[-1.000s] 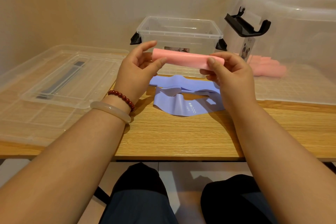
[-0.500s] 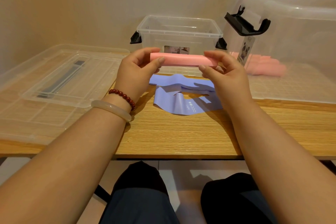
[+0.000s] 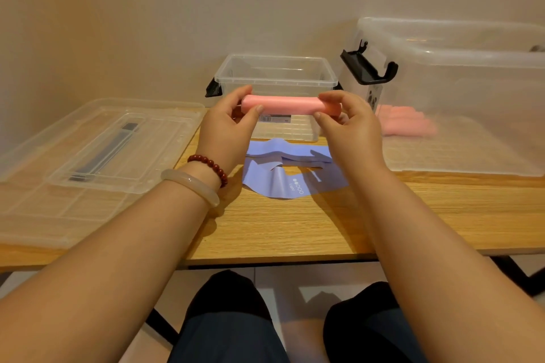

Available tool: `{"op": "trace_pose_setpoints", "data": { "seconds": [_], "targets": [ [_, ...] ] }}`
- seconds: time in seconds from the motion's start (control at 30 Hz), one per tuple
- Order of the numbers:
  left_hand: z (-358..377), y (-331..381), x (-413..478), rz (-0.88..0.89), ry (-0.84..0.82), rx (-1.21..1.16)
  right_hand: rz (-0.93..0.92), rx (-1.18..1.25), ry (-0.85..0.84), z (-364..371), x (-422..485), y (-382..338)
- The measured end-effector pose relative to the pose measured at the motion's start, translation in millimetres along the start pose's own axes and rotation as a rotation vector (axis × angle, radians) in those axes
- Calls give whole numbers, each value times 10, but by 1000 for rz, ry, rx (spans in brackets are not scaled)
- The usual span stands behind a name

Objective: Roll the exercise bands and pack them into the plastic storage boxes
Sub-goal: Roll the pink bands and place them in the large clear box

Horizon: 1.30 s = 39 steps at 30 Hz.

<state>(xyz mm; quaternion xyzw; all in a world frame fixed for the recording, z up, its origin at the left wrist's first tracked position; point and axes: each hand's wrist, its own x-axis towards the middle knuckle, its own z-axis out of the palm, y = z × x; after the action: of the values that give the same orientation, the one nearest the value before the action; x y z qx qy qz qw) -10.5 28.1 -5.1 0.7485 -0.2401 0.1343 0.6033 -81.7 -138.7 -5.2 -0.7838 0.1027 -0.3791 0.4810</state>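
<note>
Caught mid-air at the centre of the frame: pink rolled band (image 3: pixel 290 105), pinched at its left end by the left hand (image 3: pixel 227 132) and at its right end by the right hand (image 3: pixel 348 130), thumbs in front and fingers curled over the back. Held level and by both ends, most likely to stop any springing loose before packing. Looked finished rolling-wise, tight and even. Hovered right in front of the small clear storage box (image 3: pixel 275 79), open-topped at upper centre with nothing obvious inside, so probably headed there. Can't rule out the big clear tub (image 3: pixel 472 91) at the upper right though, already loaded with a few pink rolls (image 3: pixel 408 124) near its left wall. Left lying rumpled on the wooden table (image 3: pixel 295 227) just below the hands: purple band (image 3: pixel 283 174), unrolled, presumably next up. Parked at the left of the frame, out of the way of the work: clear lid (image 3: pixel 88 156) with a dark handle. Flipped up on the tub's near corner, ready for closing later: black latch (image 3: pixel 370 69).
</note>
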Motion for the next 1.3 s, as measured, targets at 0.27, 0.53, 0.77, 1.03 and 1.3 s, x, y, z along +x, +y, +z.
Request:
{"op": "trace_pose_setpoints", "data": {
  "seconds": [0.27, 0.53, 0.77, 1.03, 1.3],
  "targets": [
    [30, 355, 162, 95, 21, 50, -84, -106, 43, -214, 121, -364],
    [120, 520, 943, 246, 87, 196, -261, -356, 0, -27, 819, -758],
    [475, 718, 1586, 141, 62, 175, -139, -415, -8, -12, 1504, -800],
    [763, 1135, 1713, 25, 0, 183, 53, -426, -57, -335, 1829, -946],
    [1141, 1727, 1606, -80, -65, 262, 12, -550, -223, -1171, 2074, -1118]
  ]
}}
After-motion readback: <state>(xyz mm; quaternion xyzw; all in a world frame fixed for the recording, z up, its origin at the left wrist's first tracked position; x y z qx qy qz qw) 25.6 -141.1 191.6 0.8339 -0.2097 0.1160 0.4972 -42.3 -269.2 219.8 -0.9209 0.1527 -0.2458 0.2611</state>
